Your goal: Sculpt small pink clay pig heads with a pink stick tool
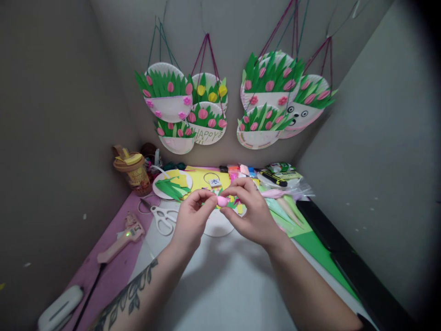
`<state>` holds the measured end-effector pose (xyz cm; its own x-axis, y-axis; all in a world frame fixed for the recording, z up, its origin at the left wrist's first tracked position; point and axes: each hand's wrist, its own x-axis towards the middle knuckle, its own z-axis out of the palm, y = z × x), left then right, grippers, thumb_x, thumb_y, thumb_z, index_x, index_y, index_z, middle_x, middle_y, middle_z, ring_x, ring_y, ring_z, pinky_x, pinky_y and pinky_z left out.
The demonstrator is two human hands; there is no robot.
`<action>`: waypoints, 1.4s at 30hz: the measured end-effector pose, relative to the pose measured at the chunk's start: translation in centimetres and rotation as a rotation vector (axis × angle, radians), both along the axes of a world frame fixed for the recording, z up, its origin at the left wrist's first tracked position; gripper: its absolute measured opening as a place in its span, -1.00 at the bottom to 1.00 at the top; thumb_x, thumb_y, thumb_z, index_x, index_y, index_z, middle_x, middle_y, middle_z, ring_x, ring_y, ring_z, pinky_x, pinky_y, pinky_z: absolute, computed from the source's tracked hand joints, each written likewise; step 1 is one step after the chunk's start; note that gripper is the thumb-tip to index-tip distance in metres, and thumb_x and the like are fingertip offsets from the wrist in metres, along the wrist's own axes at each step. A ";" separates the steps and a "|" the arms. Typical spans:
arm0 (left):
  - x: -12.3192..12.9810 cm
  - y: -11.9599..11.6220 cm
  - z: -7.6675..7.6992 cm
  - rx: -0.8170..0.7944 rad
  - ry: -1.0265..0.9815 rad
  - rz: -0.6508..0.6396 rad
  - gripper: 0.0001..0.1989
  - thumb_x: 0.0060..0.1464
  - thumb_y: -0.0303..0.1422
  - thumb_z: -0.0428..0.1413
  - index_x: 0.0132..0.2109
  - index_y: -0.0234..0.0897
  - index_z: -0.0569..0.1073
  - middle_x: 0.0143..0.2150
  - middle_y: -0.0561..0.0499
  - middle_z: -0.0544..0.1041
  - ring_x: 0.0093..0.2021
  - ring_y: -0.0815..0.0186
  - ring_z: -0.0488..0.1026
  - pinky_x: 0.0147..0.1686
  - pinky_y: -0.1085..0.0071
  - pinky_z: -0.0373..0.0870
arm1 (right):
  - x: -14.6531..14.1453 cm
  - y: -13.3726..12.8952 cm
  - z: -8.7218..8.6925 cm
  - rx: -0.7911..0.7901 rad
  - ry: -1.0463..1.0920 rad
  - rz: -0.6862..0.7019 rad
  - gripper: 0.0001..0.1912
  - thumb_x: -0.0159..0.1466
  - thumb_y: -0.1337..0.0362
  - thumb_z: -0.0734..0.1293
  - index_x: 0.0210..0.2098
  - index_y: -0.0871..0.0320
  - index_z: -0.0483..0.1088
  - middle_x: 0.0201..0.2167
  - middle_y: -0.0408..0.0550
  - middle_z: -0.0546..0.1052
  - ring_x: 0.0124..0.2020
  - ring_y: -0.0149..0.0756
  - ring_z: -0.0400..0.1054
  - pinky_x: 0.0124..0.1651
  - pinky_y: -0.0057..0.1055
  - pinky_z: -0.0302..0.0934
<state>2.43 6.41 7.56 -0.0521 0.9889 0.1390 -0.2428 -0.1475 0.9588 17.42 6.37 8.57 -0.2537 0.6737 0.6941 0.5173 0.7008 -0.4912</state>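
Observation:
Between my two hands is a small, smooth pink lump of clay (222, 201). My left hand (196, 212) pinches its left end between thumb and forefinger. The fingers and thumb of my right hand (251, 211) curve around its right side, the tips at its top and bottom edges. Below and behind the lump lies a white paper plate (217, 225) with yellow, green and pink bits at its upper part, largely hidden by my hands. White-handled scissors (163, 219) lie left of my left hand.
At left, a pink glue gun (129, 232) with a lit green light rests near a lidded cup (132, 170). Green paper strips (170, 186) lie on another plate. Clay-like pieces (282, 209) and a black cutter (274, 178) are at right. Decorated plates (168, 110) hang on the wall.

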 end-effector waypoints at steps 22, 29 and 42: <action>-0.2 0.1 0.0 0.013 -0.022 0.004 -0.88 -0.06 -0.32 0.25 -0.38 -0.26 0.49 -0.42 0.10 0.45 -0.41 0.41 0.29 -0.34 0.46 0.20 | 0.1 0.0 -0.1 -0.007 0.018 0.000 -0.76 0.17 0.39 0.34 -0.17 0.04 0.37 -0.20 -0.04 0.32 -0.14 -0.23 0.32 -0.14 -0.27 0.32; -0.2 0.1 -0.2 0.028 0.005 0.002 -0.88 -0.03 -0.33 0.24 -0.40 -0.27 0.48 -0.44 0.11 0.42 -0.41 0.42 0.27 -0.34 0.47 0.19 | 0.0 -0.1 -0.1 0.002 0.007 0.003 -0.76 0.17 0.40 0.34 -0.17 0.06 0.37 -0.20 -0.03 0.32 -0.12 -0.23 0.32 -0.11 -0.27 0.32; -0.1 0.2 -0.7 0.039 0.007 0.016 -0.87 0.00 -0.30 0.22 -0.36 -0.27 0.47 -0.44 0.13 0.41 -0.43 0.45 0.26 -0.37 0.50 0.19 | 0.1 0.1 -0.2 0.001 0.012 0.009 -0.77 0.17 0.39 0.35 -0.17 0.08 0.38 -0.20 -0.04 0.32 -0.14 -0.25 0.31 -0.13 -0.29 0.30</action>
